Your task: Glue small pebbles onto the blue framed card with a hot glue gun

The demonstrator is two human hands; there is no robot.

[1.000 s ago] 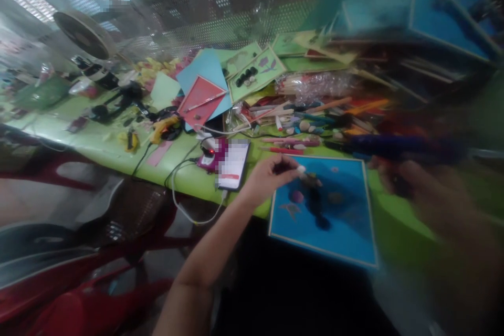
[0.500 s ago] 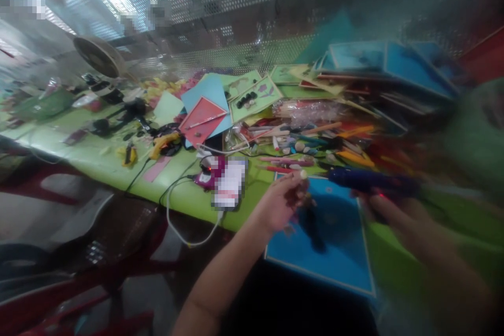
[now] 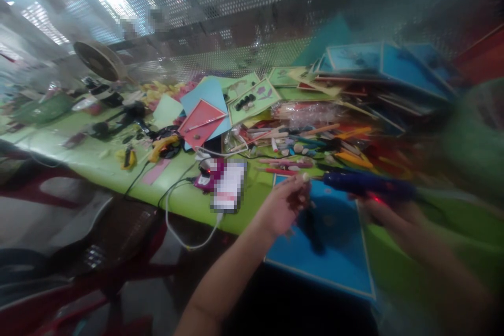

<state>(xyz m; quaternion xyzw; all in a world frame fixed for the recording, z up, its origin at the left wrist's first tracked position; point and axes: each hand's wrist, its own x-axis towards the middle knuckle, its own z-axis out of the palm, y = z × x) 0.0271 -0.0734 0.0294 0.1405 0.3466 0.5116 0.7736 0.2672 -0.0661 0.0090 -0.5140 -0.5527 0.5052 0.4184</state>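
Note:
My left hand [image 3: 281, 205] pinches a small pale pebble [image 3: 305, 178] between thumb and fingers, raised just above the upper left corner of a blue framed board [image 3: 338, 252]. My right hand [image 3: 388, 215], blurred, grips a dark blue glue gun [image 3: 366, 184] whose nozzle points left toward the pebble. A red light glows on the gun near my fingers. Dark shapes are stuck on the blue board under my hands.
The green table [image 3: 94, 149] holds a phone [image 3: 230, 186] with a white cable, a yellow glue gun [image 3: 163, 144], coloured cards [image 3: 202, 118], pens and pebbles [image 3: 303, 147]. Stacked blue boards [image 3: 389, 71] lie at the back right. Red chairs [image 3: 98, 252] stand to the left.
The view shifted up and steadied. My left hand lifted the pebble off the board, and the glue gun's nozzle moved left, closer to it.

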